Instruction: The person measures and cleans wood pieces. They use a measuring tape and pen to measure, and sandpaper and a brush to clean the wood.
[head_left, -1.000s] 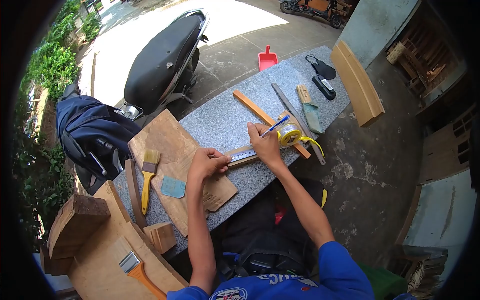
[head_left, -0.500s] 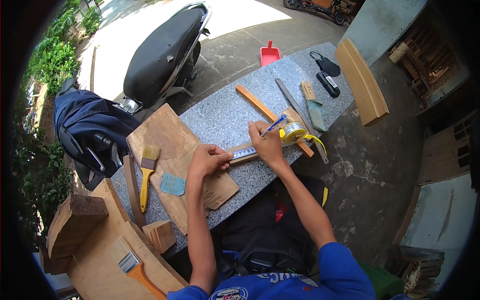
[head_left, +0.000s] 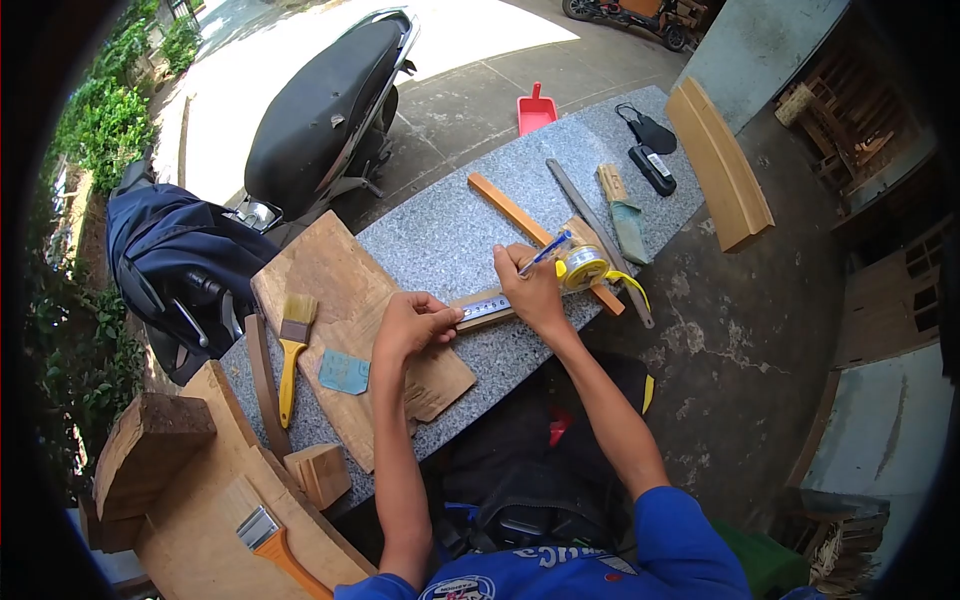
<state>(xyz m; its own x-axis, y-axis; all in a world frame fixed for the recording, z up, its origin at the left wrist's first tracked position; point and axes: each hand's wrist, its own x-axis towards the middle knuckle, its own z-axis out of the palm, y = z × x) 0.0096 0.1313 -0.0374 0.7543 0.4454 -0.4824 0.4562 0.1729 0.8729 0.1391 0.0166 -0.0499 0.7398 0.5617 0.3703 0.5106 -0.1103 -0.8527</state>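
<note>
My left hand (head_left: 412,325) is closed, thumb and finger pinching the end of the tape measure's blade (head_left: 486,308) against a narrow wooden strip (head_left: 490,320). In my right hand (head_left: 533,295) a blue pen (head_left: 548,250) is gripped, its upper end slanting up to the right and its tip hidden. That hand rests over the strip and blade. Just right of it sits the round yellow and clear case of the tape measure (head_left: 585,267). Under my left forearm lies a wide wooden board (head_left: 335,280) with a blue sandpaper piece (head_left: 344,371) on it.
The speckled stone table (head_left: 420,230) also carries a wooden stick (head_left: 510,208), a metal ruler (head_left: 580,190), a black phone-like device (head_left: 653,170) and a yellow-handled paintbrush (head_left: 291,365). Curved wood (head_left: 722,165) stands at the right end. A parked motorbike (head_left: 325,115) is beyond.
The whole view has shifted very slightly left. Both hands keep their places on the strip, and the pen and tape measure look unmoved.
</note>
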